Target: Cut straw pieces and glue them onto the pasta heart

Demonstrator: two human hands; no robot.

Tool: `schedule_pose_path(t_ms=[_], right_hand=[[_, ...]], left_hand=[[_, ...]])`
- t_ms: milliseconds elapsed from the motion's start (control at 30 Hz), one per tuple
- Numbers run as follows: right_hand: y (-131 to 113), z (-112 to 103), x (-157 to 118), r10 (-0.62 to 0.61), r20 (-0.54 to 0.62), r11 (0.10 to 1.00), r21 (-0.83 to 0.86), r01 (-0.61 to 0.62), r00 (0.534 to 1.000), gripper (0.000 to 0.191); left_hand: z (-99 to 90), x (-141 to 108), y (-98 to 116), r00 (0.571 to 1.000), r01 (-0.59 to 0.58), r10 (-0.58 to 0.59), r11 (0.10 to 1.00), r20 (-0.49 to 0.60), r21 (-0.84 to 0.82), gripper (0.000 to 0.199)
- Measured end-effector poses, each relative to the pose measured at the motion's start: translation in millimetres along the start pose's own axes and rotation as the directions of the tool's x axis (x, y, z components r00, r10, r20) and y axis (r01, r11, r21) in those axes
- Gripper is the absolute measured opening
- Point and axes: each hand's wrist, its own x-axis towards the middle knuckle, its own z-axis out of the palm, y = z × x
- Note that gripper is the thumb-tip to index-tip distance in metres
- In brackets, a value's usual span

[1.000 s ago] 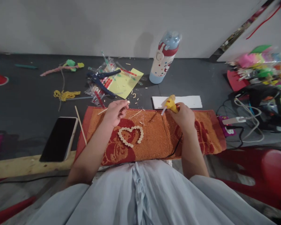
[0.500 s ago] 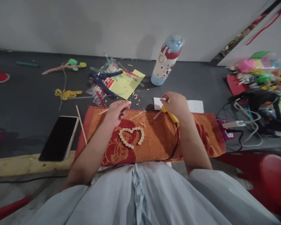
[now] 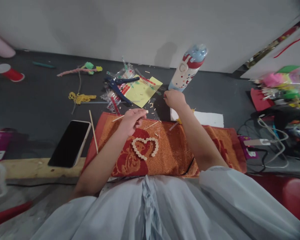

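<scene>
My left hand [image 3: 133, 120] pinches a small pale wooden stick piece [image 3: 146, 112] at its fingertips, above the towel's far edge. My right hand [image 3: 175, 99] is over the dark table just in front of the bottle's base, its fingers curled together; whatever may be in them is hidden. Under my right forearm lies a yellow glue gun [image 3: 179, 120], mostly covered, its clear glue stick [image 3: 173, 126] poking out leftward. A heart outline [image 3: 139, 154] built of short pale wooden pieces rests on the orange towel [image 3: 175, 146], with a gap at its lower right.
A bottle [image 3: 187, 68] stands at the back. Blue-handled cutters [image 3: 118, 87] lie on plastic packaging beside yellow paper [image 3: 142, 95]. Loose wooden bits [image 3: 152, 105] are scattered nearby. A phone [image 3: 69, 143] lies left, a white board [image 3: 210, 119] right, cables [image 3: 275, 141] far right.
My right hand has left the glue gun and moved left and away from me, toward the bottle's base. My left hand still pinches the wooden piece. The whole view has shifted slightly.
</scene>
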Motion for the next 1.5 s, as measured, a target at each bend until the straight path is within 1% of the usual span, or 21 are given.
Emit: schedule_pose_path(t_ms=[133,233,300,400,533,600,633,700,767,800,867,933,1033,1100,1200,1333,1400,1500], right_hand=[[-0.1,5.3,6.8,-0.005,0.025,1.000,-0.001,0.005,1.000,0.027],[1.0,5.9,5.4,-0.028,-0.009,0.999,0.024,0.028,1.000,0.029],[0.4,3.2,0.1,-0.038,-0.051,0.996,0.073,0.042,0.998,0.030],[-5.6,-5.0,-16.1,-0.067,-0.113,0.971,0.223,0.091,0.991,0.024],[-23.2,-14.2,-51.9,-0.117,-0.240,0.843,0.489,0.224,0.964,0.013],[-33.0,-14.0,-71.4,-0.104,-0.298,0.742,0.612,0.273,0.949,0.010],[-37.5,-12.4,-80.1,-0.076,-0.324,0.683,0.672,0.286,0.943,0.009],[-44.8,-7.1,-93.4,-0.007,-0.334,0.574,0.770,0.277,0.943,0.012],[-49.8,-0.2,-100.6,0.043,-0.315,0.480,0.839,0.257,0.948,0.013],[-51.4,3.2,-102.2,0.066,-0.315,0.444,0.859,0.255,0.947,0.012],[-53.4,9.1,-102.9,0.091,-0.332,0.405,0.874,0.270,0.939,0.012],[-54.1,12.9,-102.4,0.090,-0.351,0.397,0.871,0.290,0.932,0.013],[-54.0,14.5,-102.8,0.085,-0.354,0.415,0.862,0.290,0.931,0.016],[-54.1,13.6,-104.3,0.091,-0.350,0.427,0.860,0.281,0.932,0.017],[-55.3,11.0,-107.6,0.101,-0.341,0.419,0.867,0.271,0.935,0.018],[-57.0,7.4,-111.0,0.085,-0.367,0.403,0.863,0.305,0.926,0.017],[-56.7,5.1,-111.9,0.077,-0.384,0.426,0.847,0.318,0.920,0.018],[-54.7,0.2,-113.4,0.069,-0.379,0.522,0.802,0.291,0.923,0.019]], left_hand=[[-0.7,0.4,0.2,1.000,-0.005,0.005,1.000,0.004,-0.004,0.023],[-0.6,-0.4,1.6,1.000,-0.008,0.008,1.000,0.005,-0.001,0.023],[0.3,-1.5,2.6,1.000,-0.007,0.007,1.000,-0.006,0.005,0.023],[1.7,-2.3,3.0,0.999,-0.006,0.007,1.000,-0.037,0.027,0.025],[2.0,-0.7,1.4,0.997,-0.019,0.024,0.997,-0.066,0.073,0.027],[2.0,0.3,0.0,0.998,-0.027,0.033,0.996,-0.062,0.090,0.027],[2.2,0.6,-0.8,0.998,-0.031,0.036,0.995,-0.058,0.096,0.028],[3.1,0.8,-2.6,0.998,-0.039,0.043,0.993,-0.040,0.109,0.029],[4.2,0.6,-4.3,0.999,-0.046,0.048,0.991,-0.013,0.125,0.030],[4.8,0.6,-5.1,0.999,-0.045,0.046,0.990,0.001,0.131,0.030],[5.3,0.7,-6.4,0.999,-0.038,0.035,0.989,0.026,0.141,0.030],[5.1,1.1,-7.2,0.999,-0.036,0.029,0.988,0.044,0.152,0.030],[4.1,1.7,-7.4,0.998,-0.048,0.039,0.984,0.053,0.174,0.030],[3.9,1.8,-7.3,0.997,-0.059,0.049,0.980,0.054,0.188,0.028],[5.5,1.6,-7.9,0.997,-0.066,0.056,0.974,0.050,0.217,0.022],[9.5,1.2,-10.6,0.999,-0.047,0.043,0.966,0.025,0.253,0.017],[10.4,1.4,-12.4,0.999,-0.050,0.045,0.963,0.023,0.266,0.016],[9.8,2.1,-14.7,0.995,-0.100,0.101,0.960,0.011,0.262,0.015]])
